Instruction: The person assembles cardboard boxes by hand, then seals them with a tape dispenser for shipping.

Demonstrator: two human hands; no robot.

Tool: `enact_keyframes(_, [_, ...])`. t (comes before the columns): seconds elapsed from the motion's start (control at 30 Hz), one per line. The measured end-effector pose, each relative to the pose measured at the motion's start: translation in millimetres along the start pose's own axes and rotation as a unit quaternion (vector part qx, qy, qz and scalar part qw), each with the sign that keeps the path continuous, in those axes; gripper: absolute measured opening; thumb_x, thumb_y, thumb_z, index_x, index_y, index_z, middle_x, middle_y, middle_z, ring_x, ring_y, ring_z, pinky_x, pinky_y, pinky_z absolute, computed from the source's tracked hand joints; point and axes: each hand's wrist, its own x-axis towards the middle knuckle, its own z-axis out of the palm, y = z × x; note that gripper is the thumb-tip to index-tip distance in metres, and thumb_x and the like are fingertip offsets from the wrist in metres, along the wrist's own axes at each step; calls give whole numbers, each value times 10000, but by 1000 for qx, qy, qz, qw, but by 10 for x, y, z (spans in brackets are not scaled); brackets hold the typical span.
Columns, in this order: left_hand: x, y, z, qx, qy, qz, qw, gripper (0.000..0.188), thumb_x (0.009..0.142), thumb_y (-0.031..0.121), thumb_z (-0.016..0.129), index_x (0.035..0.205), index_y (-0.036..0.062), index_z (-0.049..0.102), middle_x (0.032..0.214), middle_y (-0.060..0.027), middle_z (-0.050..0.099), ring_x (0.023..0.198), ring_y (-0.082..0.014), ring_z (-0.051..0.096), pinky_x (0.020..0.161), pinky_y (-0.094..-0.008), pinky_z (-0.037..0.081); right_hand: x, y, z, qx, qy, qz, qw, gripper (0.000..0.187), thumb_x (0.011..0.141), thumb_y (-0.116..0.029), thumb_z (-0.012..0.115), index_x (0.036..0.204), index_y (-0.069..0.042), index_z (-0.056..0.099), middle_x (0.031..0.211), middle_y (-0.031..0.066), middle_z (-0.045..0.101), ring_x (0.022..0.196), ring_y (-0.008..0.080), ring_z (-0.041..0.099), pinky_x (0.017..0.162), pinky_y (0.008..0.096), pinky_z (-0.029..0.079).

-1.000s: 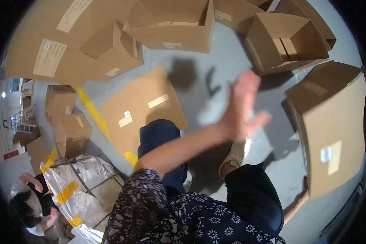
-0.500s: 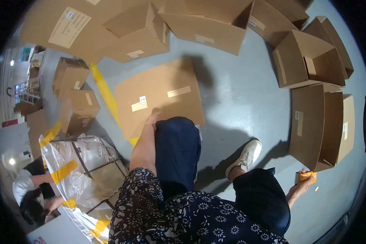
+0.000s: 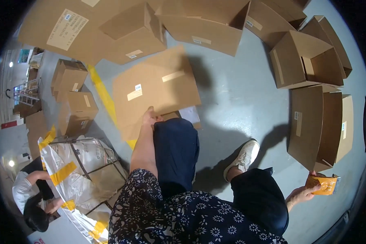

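Hand (image 3: 149,118) on one flat carton (image 3: 154,90)

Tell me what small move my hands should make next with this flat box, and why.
Probably bring the right hand, with its orange tape dispenser, across to the flattened carton. Only the left hand grips its near edge, and it hangs tilted above the floor.
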Motion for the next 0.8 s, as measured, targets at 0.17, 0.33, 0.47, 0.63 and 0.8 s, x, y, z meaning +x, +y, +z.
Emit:
enact_keyframes(0.17, [-381, 385, 77, -151, -83, 178, 969, 262, 908, 281, 554, 1068, 75, 527, 960, -109, 622, 767, -208, 615, 617, -361, 539, -127, -166, 239, -59, -144, -72, 985, 448, 1009, -337, 391, 1200, 59, 470, 1106, 166, 618, 1090, 207, 555, 960, 298, 406])
enact_keyframes(0.33, [-1314, 445, 723, -98, -135, 277, 946, 221, 907, 159, 554, 1094, 48, 515, 960, -75, 627, 757, -169, 628, 654, -294, 561, -171, -328, 475, -134, -342, 26, 930, 271, 1006, -183, 376, 1128, 32, 487, 899, 113, 630, 836, 169, 614, 787, 299, 506])
enact_keyframes(0.47, [-2549, 200, 985, -30, -158, 277, 947, 237, 907, 154, 553, 1114, 42, 529, 963, -85, 627, 807, -168, 628, 706, -282, 556, -166, -319, 1036, -62, -461, 254, 848, 395, 989, -368, 433, 1062, 5, 537, 780, 89, 634, 694, 159, 627, 660, 294, 525])
enact_keyframes(0.63, [-3261, -620, 1047, 9, -270, 204, 941, 353, 917, 115, 539, 1250, 15, 481, 1183, -101, 587, 1062, -222, 585, 860, -382, 508, 40, -54, 1685, 96, -549, 380, 738, 678, 939, -609, 314, 1177, -6, 512, 999, 134, 641, 884, 168, 629, 829, 295, 484])
enact_keyframes(0.8, [-2980, -1168, 1060, 97, -369, 63, 922, 359, 939, 172, 524, 1272, 46, 476, 1239, -113, 563, 1110, -308, 556, 914, -491, 457, 139, -401, 1886, 107, -513, 325, 787, 550, 878, -327, 649, 1272, 16, 481, 1185, 99, 586, 1104, 180, 535, 933, 320, 442])
